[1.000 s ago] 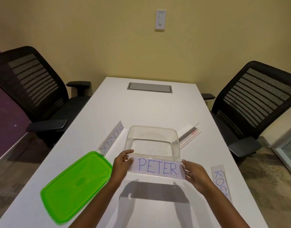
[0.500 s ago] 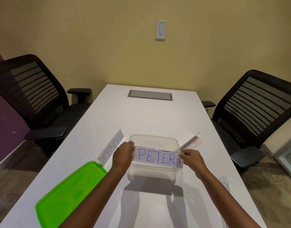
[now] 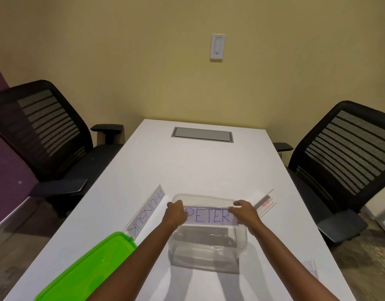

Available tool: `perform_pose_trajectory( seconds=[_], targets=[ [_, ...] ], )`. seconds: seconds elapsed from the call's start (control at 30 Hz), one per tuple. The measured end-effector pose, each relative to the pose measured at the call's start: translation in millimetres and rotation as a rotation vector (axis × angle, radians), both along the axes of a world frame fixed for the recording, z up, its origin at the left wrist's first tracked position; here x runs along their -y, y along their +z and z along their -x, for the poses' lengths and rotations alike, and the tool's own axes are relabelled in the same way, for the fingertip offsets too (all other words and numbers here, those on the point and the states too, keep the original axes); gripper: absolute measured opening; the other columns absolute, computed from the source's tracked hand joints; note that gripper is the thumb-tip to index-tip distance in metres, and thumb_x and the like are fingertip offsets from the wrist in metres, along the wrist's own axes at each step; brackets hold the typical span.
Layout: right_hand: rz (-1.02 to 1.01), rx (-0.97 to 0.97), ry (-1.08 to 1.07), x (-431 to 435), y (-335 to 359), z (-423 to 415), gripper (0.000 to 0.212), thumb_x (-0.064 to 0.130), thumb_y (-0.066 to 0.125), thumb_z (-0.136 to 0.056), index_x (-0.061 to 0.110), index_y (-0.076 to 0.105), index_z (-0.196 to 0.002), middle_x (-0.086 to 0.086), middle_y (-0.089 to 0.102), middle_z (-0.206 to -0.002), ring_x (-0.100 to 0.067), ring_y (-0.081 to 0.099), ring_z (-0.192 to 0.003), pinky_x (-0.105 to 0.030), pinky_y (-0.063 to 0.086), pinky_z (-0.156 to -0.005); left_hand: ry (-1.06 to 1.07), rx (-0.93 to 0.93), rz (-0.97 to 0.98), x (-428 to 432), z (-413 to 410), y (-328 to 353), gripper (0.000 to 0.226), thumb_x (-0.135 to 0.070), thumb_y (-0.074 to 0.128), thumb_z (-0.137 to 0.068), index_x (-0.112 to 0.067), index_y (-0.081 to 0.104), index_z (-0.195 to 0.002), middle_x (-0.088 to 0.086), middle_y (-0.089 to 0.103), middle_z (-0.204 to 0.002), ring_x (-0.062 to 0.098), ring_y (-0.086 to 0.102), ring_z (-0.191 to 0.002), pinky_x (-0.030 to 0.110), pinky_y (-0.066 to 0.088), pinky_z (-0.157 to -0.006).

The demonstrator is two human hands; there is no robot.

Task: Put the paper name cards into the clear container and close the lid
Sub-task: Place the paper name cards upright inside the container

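Note:
A clear container (image 3: 206, 253) stands open on the white table (image 3: 200, 166) in front of me. Across its open top, towards the far side, I hold the "PETER" name card (image 3: 210, 216). My left hand (image 3: 176, 213) grips its left end and my right hand (image 3: 246, 213) grips its right end. The green lid (image 3: 87, 268) lies flat at the near left. A "PHUNSUK" card (image 3: 147, 211) lies left of the container. Another card (image 3: 265, 202) with a red mark lies at its right. Only a corner of a further card (image 3: 312, 269) shows at the near right.
Black mesh office chairs stand at the left (image 3: 41, 135) and right (image 3: 348, 153) of the table. A grey cable hatch (image 3: 202, 135) is set into the far end. A light switch (image 3: 217, 47) is on the yellow wall.
Both hands have carried the PETER card away from me, from the container's near edge to over its far half. My view has tilted up, so the lid and the near-right card are partly cut off.

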State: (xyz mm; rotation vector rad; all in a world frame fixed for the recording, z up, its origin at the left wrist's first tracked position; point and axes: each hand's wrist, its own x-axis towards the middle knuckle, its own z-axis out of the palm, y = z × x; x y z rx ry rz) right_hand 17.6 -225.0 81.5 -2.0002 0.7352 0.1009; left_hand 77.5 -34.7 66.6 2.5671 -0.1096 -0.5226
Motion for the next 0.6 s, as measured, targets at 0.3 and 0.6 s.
perform_pose_trajectory(
  seconds=[0.3, 0.6],
  targets=[
    [0.034, -0.121, 0.055, -6, -22, -18, 0.049, 0.017, 0.052, -0.087, 0.004, 0.043, -0.133, -0.019, 0.044, -0.14, -0.03, 0.037, -0.132, -0.033, 0.036, -0.106, 0.219, -0.226, 0.252, 21, -15, -27, 0.031, -0.013, 0.053, -0.08, -0.014, 0.031, -0.059, 0.016, 0.054, -0.077, 0.03, 0.055, -0.085, 0.027, 0.036, -0.057],
    [-0.031, -0.149, 0.013, -12, -54, -25, 0.048, 0.009, 0.047, -0.088, 0.007, 0.04, -0.135, -0.025, 0.037, -0.137, -0.026, 0.036, -0.13, -0.024, 0.038, -0.098, 0.291, -0.24, 0.246, 30, -23, -42, 0.04, -0.004, 0.044, -0.091, 0.003, 0.044, -0.13, 0.023, 0.034, -0.141, 0.033, 0.047, -0.124, 0.032, 0.041, -0.102]
  ],
)
